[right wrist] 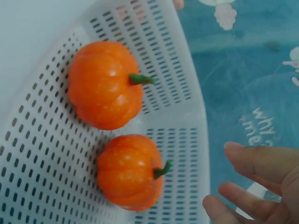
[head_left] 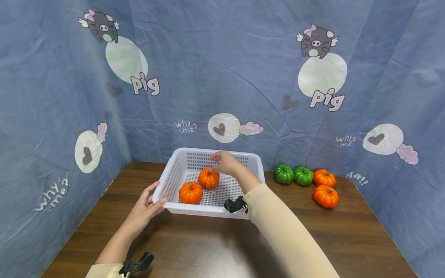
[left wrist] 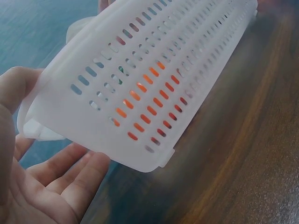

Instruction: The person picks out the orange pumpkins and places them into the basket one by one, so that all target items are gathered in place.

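Note:
A white plastic basket (head_left: 212, 208) with slotted walls stands on the table, two orange toy pumpkins inside it. One pumpkin (head_left: 191, 193) lies near the front left of the basket; the other pumpkin (head_left: 209, 178) sits just behind it, to its right. My left hand (head_left: 147, 206) grips the basket's front left corner, thumb at the rim and fingers against the outside, as the left wrist view shows. Over the basket hovers my right hand (head_left: 226, 164), close above the rear pumpkin. In the right wrist view its fingers (right wrist: 261, 161) are spread, apart from both pumpkins, holding nothing.
Right of the basket, two green pumpkins (head_left: 284, 174) (head_left: 303, 175) sit in a row with an orange pumpkin (head_left: 324, 178), and another orange pumpkin (head_left: 326, 196) lies in front. A blue printed cloth (head_left: 215, 77) hangs behind and beside the brown wooden table (head_left: 194, 243).

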Available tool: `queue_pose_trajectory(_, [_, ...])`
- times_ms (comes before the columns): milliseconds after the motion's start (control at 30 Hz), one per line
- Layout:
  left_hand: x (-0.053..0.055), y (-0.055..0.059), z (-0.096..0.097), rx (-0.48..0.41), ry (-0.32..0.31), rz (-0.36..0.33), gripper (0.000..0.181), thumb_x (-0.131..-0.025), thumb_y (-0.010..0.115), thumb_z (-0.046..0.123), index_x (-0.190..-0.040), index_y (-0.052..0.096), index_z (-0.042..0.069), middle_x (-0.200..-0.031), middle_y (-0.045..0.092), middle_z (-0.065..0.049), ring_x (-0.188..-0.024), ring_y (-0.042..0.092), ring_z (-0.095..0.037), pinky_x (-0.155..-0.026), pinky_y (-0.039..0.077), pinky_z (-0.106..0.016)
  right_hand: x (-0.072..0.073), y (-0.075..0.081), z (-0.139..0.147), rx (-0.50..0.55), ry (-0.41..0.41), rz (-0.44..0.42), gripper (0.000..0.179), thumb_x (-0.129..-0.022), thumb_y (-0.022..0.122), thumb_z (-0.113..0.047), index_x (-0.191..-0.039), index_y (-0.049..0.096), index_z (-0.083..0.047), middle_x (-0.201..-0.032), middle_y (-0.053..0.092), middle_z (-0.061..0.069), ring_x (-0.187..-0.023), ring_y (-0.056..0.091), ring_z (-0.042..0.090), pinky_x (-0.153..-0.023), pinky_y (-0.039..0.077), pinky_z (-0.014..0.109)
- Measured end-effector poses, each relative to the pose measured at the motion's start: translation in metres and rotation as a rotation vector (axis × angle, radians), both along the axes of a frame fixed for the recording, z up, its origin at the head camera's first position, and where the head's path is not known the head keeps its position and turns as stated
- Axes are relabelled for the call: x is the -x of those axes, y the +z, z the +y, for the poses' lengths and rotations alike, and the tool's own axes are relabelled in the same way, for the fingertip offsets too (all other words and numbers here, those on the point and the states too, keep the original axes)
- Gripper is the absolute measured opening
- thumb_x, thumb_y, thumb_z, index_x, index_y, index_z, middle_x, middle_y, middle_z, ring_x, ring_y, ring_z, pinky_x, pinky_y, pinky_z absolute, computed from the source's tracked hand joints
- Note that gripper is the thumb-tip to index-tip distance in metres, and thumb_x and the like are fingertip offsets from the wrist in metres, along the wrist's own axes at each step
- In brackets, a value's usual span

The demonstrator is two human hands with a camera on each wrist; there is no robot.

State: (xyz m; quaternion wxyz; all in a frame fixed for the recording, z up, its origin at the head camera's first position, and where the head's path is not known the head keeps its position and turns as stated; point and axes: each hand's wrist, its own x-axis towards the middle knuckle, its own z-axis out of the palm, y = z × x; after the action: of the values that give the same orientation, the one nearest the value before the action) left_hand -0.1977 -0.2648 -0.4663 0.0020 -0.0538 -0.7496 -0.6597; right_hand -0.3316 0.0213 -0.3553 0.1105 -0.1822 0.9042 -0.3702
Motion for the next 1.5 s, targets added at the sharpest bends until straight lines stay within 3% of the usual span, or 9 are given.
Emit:
queue_pose_trajectory(267, [-0.001,0.000,0.001,-0.002,-0.015,0.002,0.075,-0.100,0.062,0.014,-0.159,0.015,0.014,-0.147,0.039,-0.032,-0.121,0.056,-0.029,-0.095,0.054,-0.030,-0.013,0.011,0.014,-0.024,0.050,0.056,0.044,-0.088,0.076,-0.011,-0.130,0.065,-0.005,-0.134,0.060,0.018,-0.124,0.056,0.033,-0.101,0.051,0.045])
queue_pose_trajectory(500, [-0.003,0.003,0.002,-0.013,-0.015,0.004,0.075,-0.101,0.061,0.011,-0.159,0.014,0.013,-0.147,0.038,-0.033,-0.116,0.059,-0.019,-0.097,0.053,-0.033,-0.025,0.018,0.029,-0.008,0.049,0.097,0.041,-0.089,0.075,-0.012,-0.129,0.066,-0.007,-0.133,0.062,0.016,-0.120,0.058,0.034,-0.099,0.052,0.045])
queue_pose_trajectory(767, [-0.004,0.003,0.002,-0.019,-0.011,0.014,0.074,-0.100,0.061,0.010,-0.159,0.015,0.012,-0.145,0.039,-0.034,-0.114,0.060,-0.017,-0.097,0.053,-0.036,-0.037,0.022,0.049,0.061,0.074,0.108,0.044,-0.090,0.073,-0.010,-0.131,0.063,-0.002,-0.135,0.060,0.017,-0.124,0.056,0.039,-0.102,0.051,0.046])
queue_pose_trajectory(933, [-0.004,0.003,0.002,-0.013,-0.010,0.015,0.073,-0.101,0.060,0.010,-0.159,0.016,0.012,-0.145,0.039,-0.034,-0.114,0.060,-0.017,-0.097,0.053,-0.036,-0.047,0.024,0.061,0.061,0.055,0.116,0.044,-0.091,0.074,-0.014,-0.132,0.063,-0.006,-0.137,0.060,0.014,-0.125,0.055,0.038,-0.103,0.050,0.047])
queue_pose_trajectory(1500, [-0.004,0.002,0.004,0.011,-0.007,0.032,0.069,-0.101,0.060,0.010,-0.157,0.019,0.011,-0.145,0.039,-0.035,-0.113,0.060,-0.012,-0.096,0.053,-0.037,-0.078,0.019,0.102,0.101,0.036,0.212,0.042,-0.091,0.074,-0.015,-0.131,0.064,-0.006,-0.134,0.061,0.014,-0.120,0.058,0.037,-0.100,0.051,0.051])
